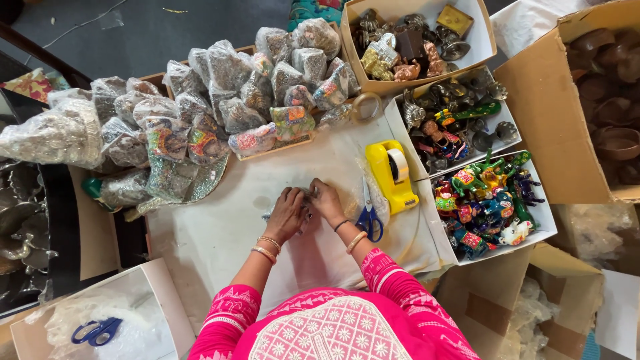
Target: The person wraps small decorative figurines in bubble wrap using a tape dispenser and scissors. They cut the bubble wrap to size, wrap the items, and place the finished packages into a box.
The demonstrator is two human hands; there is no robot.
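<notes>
Together, both hands meet at the middle of the white-covered worktop, fingers curled down around a small item in clear plastic wrap that lies pressed between them; the left hand covers it from one side and the right hand closes on it from the other, so the piece itself is mostly hidden and its kind cannot be made out. Holding it low against the sheet probably steadies the wrap while the fingers work it. Just to the right, within easy reach, lie blue-handled scissors and a yellow tape dispenser, set beside the working spot rather than in it. Beyond the hands, a heap of already bagged ornaments in clear plastic is piled along the far edge, kept apart from the unwrapped stock. That stock sits to the right in open white boxes: one with brightly painted figurines, one with dark metal pieces, and a third with brass-coloured items. A brown carton of round brown bowls stands at the far right. Near the left edge, a second pair of blue scissors rests in a box with loose plastic.
</notes>
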